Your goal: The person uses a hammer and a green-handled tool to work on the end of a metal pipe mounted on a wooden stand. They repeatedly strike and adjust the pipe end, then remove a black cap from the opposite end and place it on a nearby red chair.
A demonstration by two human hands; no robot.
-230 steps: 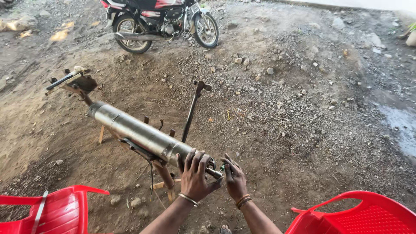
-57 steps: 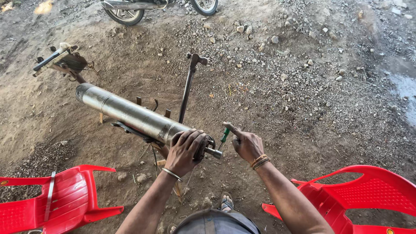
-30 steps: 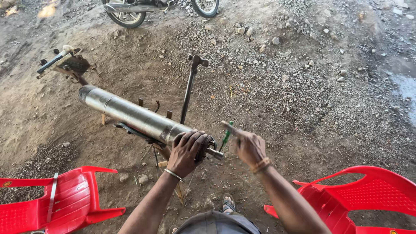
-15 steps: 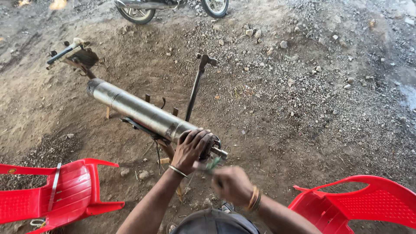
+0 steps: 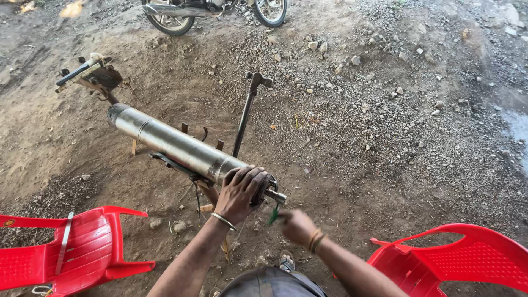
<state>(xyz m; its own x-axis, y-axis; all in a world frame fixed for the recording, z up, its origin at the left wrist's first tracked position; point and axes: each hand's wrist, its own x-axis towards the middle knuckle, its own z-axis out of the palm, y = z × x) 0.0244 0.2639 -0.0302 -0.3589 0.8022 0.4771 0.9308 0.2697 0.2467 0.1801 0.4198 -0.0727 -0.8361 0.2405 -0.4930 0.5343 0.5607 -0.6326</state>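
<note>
The long grey steel cylinder (image 5: 179,146) lies across a low stand of metal and wood on the dirt, slanting from the upper left down to the near end, where a short shaft stub (image 5: 276,196) sticks out. The left hand (image 5: 242,192) is clamped over that near end, fingers curled round the end cap so that the cylinder's tip sits inside the grip, with only the stub showing past the knuckles. A metal bangle rings that wrist.

The right hand (image 5: 294,225) is just below and beside the stub, closed round a thin green-handled tool (image 5: 274,214) whose tip points up toward the stub. The hand is blurred, so I cannot tell whether the tool touches the shaft.

A dark metal lever with a forked top (image 5: 247,110) stands upright just behind the cylinder. At the far end sits a rusty clamp fixture (image 5: 91,74).

2 red plastic chairs flank the person: 1 at the left (image 5: 82,253), with a grey metal strip lying across its seat, and 1 at the right (image 5: 473,264). A parked motorcycle (image 5: 181,14) shows its 2 wheels at the top edge.
</note>
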